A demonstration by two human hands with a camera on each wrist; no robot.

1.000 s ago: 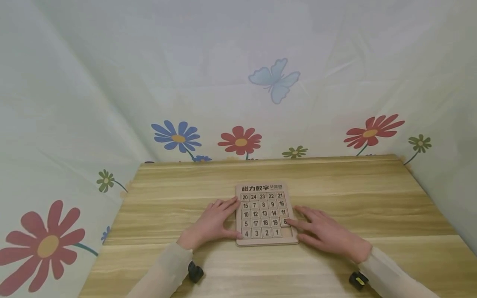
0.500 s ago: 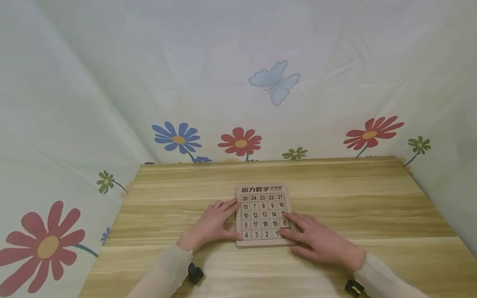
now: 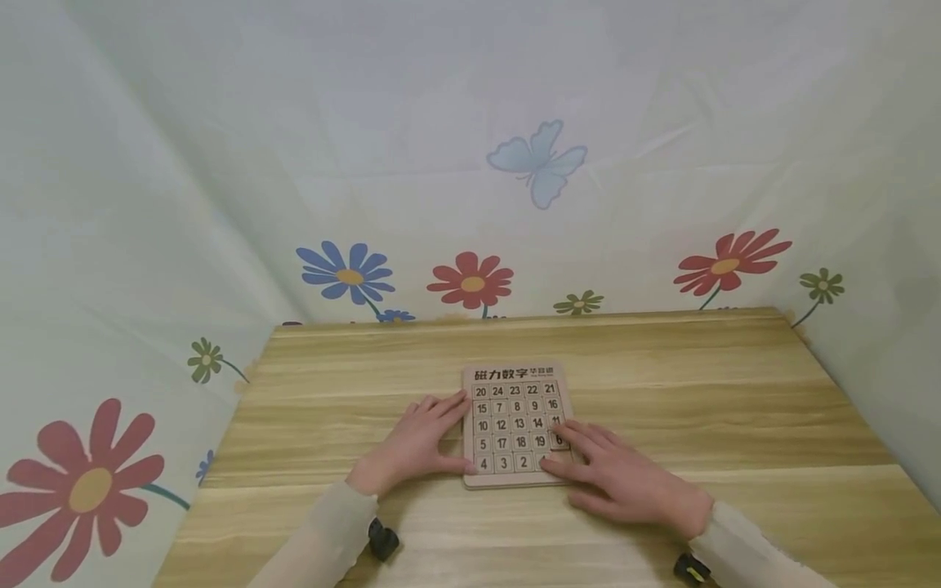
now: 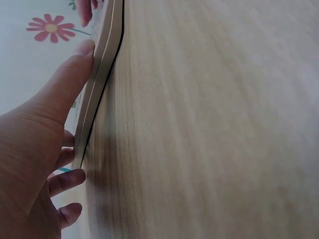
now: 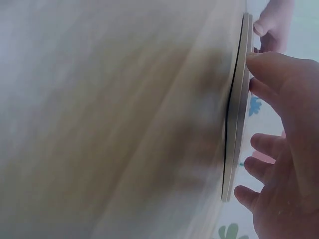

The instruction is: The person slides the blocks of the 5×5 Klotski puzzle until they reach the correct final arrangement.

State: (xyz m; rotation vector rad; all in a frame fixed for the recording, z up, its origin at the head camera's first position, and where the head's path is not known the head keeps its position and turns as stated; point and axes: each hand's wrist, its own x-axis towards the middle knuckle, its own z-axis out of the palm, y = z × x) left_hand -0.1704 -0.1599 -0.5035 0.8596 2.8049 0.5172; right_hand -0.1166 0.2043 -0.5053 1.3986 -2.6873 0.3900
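Gently, with right hand (image 3: 628,482) relaxed and outstretched, slide the partly hidden 1 tile (image 3: 537,463), apparently under one fingertip; with left hand (image 3: 412,445) loosely spread, brace the left edge of the number sliding puzzle (image 3: 510,433) on the wood-grained surface (image 3: 367,367).

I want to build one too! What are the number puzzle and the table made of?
The number puzzle looks like matte wood or fibreboard: plain tan frame, layered edge. The table seems to be wood or wood-look laminate, fairly smooth, with streaky grain bands; I can't tell which.
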